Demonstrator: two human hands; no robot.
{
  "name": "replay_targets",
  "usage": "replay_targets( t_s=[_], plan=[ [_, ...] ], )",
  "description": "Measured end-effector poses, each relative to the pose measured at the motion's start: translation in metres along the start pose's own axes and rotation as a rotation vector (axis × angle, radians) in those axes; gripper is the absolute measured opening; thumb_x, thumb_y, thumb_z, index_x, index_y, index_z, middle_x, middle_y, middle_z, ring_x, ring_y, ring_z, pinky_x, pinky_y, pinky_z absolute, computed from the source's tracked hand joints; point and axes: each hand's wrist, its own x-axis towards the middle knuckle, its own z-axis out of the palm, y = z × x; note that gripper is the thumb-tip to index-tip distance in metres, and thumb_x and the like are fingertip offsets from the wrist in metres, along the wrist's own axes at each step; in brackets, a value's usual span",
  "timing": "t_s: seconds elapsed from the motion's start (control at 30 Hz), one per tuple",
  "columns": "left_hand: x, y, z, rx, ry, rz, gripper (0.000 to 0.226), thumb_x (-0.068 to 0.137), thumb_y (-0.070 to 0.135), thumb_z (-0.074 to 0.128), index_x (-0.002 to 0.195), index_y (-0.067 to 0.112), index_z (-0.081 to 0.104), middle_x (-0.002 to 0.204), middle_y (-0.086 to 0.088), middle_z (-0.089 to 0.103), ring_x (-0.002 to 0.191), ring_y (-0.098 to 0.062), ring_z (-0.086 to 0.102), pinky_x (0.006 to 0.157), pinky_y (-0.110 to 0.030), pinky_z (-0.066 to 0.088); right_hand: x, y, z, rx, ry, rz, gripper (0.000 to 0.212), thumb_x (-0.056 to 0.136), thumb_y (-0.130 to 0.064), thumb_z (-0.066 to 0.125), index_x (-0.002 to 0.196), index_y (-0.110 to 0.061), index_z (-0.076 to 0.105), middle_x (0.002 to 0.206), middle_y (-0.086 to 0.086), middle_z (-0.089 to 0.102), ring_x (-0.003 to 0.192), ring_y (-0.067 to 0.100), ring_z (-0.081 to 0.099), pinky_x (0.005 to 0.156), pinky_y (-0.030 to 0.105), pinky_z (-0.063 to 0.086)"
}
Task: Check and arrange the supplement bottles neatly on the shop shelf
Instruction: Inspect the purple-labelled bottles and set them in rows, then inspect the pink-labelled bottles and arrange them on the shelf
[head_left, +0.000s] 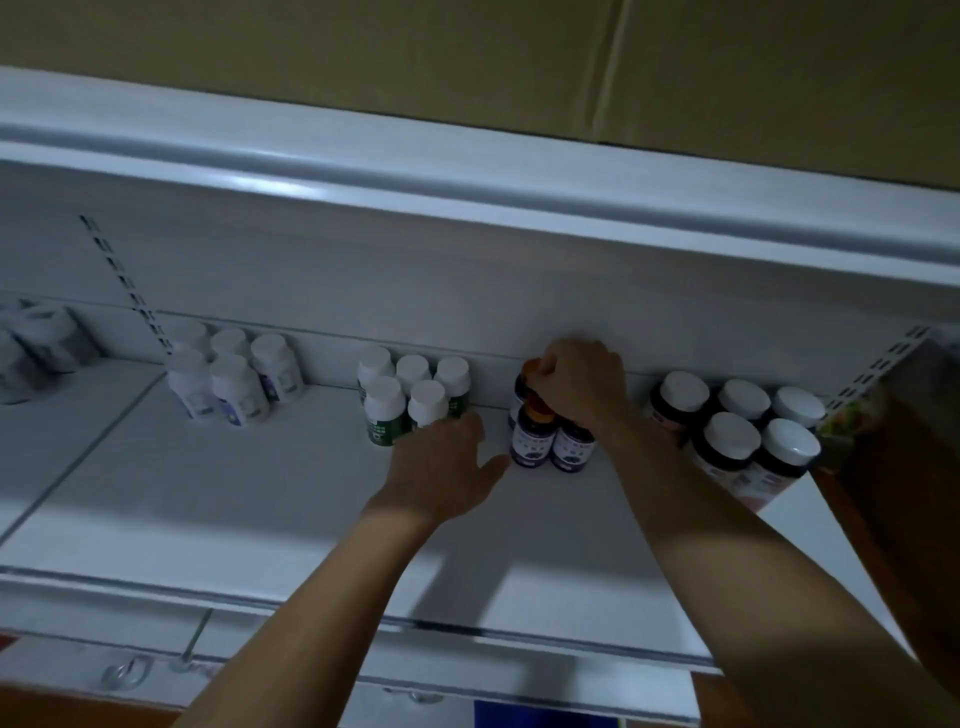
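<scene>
On the white shelf (260, 499) stand groups of supplement bottles. In the middle is a cluster of dark bottles with orange caps (532, 434). My right hand (582, 382) is curled over the top of this cluster and grips the cap of a rear bottle. My left hand (447, 470) lies flat on the shelf with straight fingers, its fingertips touching the green-labelled white-capped bottles (410, 397) and its thumb stretched toward the dark bottles. The right hand hides the back of the dark cluster.
White bottles with blue labels (234, 382) stand at the left. Dark bottles with white caps (737, 431) stand at the right, beside a brown package (893, 415). An upper shelf edge (467, 208) overhangs. Grey packets (41, 343) lie far left.
</scene>
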Motion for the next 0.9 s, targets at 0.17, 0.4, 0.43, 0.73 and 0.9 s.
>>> replay_targets(
  t_s=[0.17,0.4,0.43,0.73,0.9],
  plan=[
    [0.006,0.012,0.016,-0.048,-0.033,0.119,0.041,0.094,0.051,0.052,0.119,0.019,0.055,0.115,0.0,0.064,0.105,-0.019,0.061,0.085,-0.034,0.051,-0.054,0.028,0.0,0.132,0.209,0.016,0.012,0.081,-0.026,0.06,0.072,-0.023,0.066,0.076,0.002,0.061,0.076,0.025,0.053,0.069,0.036,0.043],
    [0.003,0.053,0.033,-0.095,0.024,0.309,0.032,0.094,0.043,0.055,0.118,0.022,0.055,0.116,0.001,0.062,0.105,-0.02,0.057,0.083,-0.031,0.043,-0.134,0.067,-0.004,0.184,0.347,0.065,0.021,0.075,-0.026,0.071,0.093,-0.014,0.07,0.093,0.007,0.067,0.09,0.031,0.059,0.077,0.039,0.047],
    [0.003,0.057,0.033,-0.094,0.023,0.331,0.034,0.094,0.044,0.055,0.12,0.022,0.055,0.117,0.001,0.061,0.105,-0.019,0.057,0.081,-0.029,0.041,-0.14,0.073,-0.005,0.188,0.345,0.079,0.026,0.076,-0.029,0.071,0.097,-0.015,0.07,0.098,0.006,0.067,0.094,0.029,0.059,0.08,0.04,0.047],
    [-0.004,0.131,0.036,-0.072,-0.017,0.38,0.043,0.096,0.046,0.051,0.133,0.025,0.05,0.131,0.001,0.056,0.118,-0.019,0.052,0.097,-0.033,0.042,-0.155,0.189,-0.049,0.105,0.346,0.364,0.038,0.081,-0.026,0.073,0.117,-0.017,0.063,0.117,0.011,0.062,0.111,0.032,0.052,0.091,0.04,0.044],
    [-0.01,0.172,0.043,-0.018,-0.02,0.348,0.039,0.095,0.046,0.053,0.128,0.026,0.055,0.127,0.004,0.06,0.115,-0.018,0.055,0.094,-0.035,0.046,-0.133,0.217,-0.06,0.148,0.227,0.297,0.036,0.086,-0.024,0.07,0.115,-0.008,0.059,0.116,0.014,0.059,0.104,0.032,0.055,0.075,0.035,0.045]
  ],
)
